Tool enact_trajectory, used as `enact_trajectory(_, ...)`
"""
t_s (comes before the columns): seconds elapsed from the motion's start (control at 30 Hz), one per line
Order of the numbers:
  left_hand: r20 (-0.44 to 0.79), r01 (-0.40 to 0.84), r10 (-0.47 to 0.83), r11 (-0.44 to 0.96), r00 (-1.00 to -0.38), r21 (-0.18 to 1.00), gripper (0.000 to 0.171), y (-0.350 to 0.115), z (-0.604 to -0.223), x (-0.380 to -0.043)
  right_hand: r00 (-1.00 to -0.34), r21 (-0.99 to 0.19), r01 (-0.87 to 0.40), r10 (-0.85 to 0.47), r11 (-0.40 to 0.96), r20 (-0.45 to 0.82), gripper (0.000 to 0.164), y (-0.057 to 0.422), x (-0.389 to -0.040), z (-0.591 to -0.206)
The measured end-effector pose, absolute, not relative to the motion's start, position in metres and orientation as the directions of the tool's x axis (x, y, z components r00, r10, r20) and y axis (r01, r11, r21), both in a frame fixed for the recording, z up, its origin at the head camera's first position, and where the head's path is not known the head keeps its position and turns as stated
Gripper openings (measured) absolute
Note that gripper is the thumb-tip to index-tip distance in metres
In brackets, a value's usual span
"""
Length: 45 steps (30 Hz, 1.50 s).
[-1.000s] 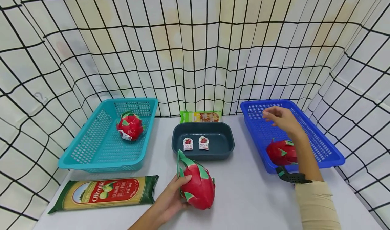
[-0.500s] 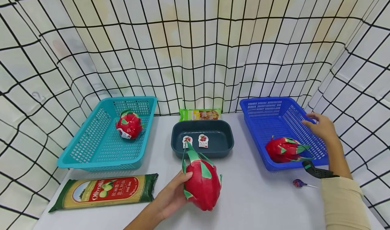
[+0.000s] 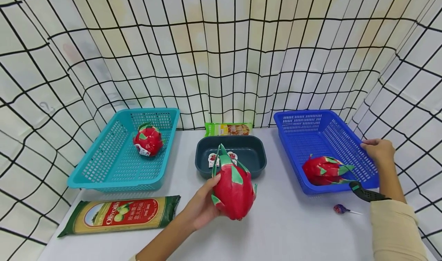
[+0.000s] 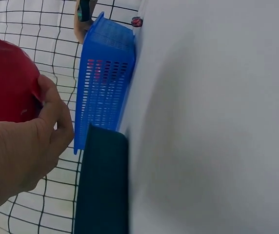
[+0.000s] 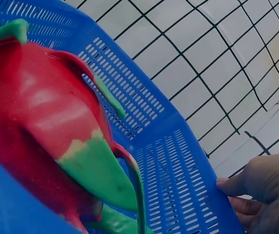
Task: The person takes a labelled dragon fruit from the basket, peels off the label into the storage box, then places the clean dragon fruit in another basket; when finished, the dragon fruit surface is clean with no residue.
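My left hand (image 3: 203, 205) grips a red dragon fruit (image 3: 235, 194) with green scales, held up in front of the dark teal tray (image 3: 255, 172). In the left wrist view the dragon fruit (image 4: 8, 83) shows at the left, clear of the table, with the hand (image 4: 27, 146) against its side. My right hand (image 3: 381, 151) is at the right side of the blue basket (image 3: 286, 149), thumb and fingers pinching its rim. A second dragon fruit (image 3: 324, 170) lies on its side inside that basket, large in the right wrist view. The right hand's lower fingers are partly hidden behind the rim.
A turquoise basket (image 3: 117, 176) at left holds another dragon fruit (image 3: 148, 140). In front of it lies a spaghetti pack (image 3: 121, 215). Two small dragon fruit labels (image 3: 213, 160) sit in the tray, a green snack packet (image 3: 228, 129) behind it. A lollipop (image 3: 340, 208) lies near the blue basket.
My right hand has moved from above the blue basket out to its right rim and taken hold, uncovering the lollipop. My left hand has raised its dragon fruit and shifted it slightly right.
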State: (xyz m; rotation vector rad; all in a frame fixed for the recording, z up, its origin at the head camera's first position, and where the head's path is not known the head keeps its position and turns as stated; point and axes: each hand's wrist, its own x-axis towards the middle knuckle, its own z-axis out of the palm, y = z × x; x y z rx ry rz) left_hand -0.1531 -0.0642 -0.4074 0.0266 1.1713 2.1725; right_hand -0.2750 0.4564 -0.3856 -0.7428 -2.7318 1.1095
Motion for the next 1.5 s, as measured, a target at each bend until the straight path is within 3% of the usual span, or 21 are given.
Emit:
enact_trajectory(0.73,-0.087,-0.452,0.603,-0.487,-0.793,0.748,0.074,0.032,-0.388,-0.231,-0.878,-0.702,0.397,0.468,0.591,-0.103,0.039,0.468,-0.278,-0.382)
enact_trajectory(1.03,-0.099,-0.364,0.537,-0.413,-0.838,0.835,0.058,0.076,-0.384,-0.266,-0.885,-0.702,0.389,0.453,0.597,-0.106,0.040,0.465,-0.278,-0.386)
enact_trajectory(1.27,-0.133,-0.300,0.462,-0.311,-0.877,0.902,0.066,0.116,-0.373,-0.296,-0.876,-0.714,0.404,0.468,0.572,-0.120,0.035,0.465,-0.277,-0.390)
enact_trajectory(1.5,-0.174,-0.300,0.380,-0.303,-0.908,0.904,0.073,0.154,-0.376,-0.312,-0.872,-0.742,0.411,0.467,0.530,-0.149,0.032,0.465,-0.273,-0.392)
